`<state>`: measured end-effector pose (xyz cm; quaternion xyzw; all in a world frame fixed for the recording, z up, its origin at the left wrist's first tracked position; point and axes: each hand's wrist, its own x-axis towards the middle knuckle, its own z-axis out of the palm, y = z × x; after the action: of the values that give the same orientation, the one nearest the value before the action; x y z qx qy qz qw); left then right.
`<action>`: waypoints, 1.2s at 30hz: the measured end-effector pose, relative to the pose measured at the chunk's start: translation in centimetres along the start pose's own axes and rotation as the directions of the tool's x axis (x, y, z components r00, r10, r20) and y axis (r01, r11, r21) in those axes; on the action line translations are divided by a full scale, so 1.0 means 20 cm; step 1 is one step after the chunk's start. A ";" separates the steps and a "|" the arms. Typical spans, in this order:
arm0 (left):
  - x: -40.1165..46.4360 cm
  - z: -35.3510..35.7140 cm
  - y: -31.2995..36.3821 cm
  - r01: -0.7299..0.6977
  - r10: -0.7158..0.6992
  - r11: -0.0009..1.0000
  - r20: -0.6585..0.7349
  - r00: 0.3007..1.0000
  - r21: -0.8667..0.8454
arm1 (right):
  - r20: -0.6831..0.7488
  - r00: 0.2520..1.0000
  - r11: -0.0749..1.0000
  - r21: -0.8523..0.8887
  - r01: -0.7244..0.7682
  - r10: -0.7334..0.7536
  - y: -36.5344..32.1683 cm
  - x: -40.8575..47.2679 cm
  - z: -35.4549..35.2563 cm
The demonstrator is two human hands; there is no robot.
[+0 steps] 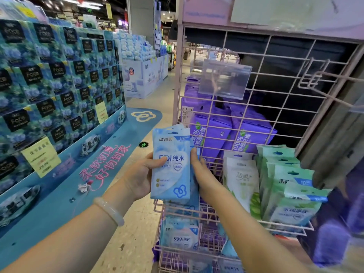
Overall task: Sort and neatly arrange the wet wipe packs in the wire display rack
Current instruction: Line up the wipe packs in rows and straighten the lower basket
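Flanking the held blue packs [171, 164], green packs [285, 186] crowd the pink wire rack [178, 79].

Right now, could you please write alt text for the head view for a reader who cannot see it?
Both hands, left hand and right hand, hold a stack of light blue wet wipe packs upright before a pink wire display rack. Green packs stand in its basket on the right, purple packs behind.

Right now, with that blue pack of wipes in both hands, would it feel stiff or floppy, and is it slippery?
The blue pack is probably soft: thin film pouch, slightly bulging. Likely light, since the left hand and right hand hold it upright by its edges. Its glossy wrap may slip a little.
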<state>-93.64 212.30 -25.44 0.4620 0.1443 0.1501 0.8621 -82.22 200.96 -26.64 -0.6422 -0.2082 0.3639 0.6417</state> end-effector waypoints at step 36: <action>0.01 -0.08 0.02 0.038 -0.032 0.998 0.114 0.993 -0.051 | -0.111 0.993 0.999 -0.009 0.039 -0.040 0.01 0.01 0.07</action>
<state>-94.15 213.75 -26.04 0.4440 0.0991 0.1122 0.8834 -83.19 202.07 -26.66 -0.6594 -0.1861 0.3140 0.6572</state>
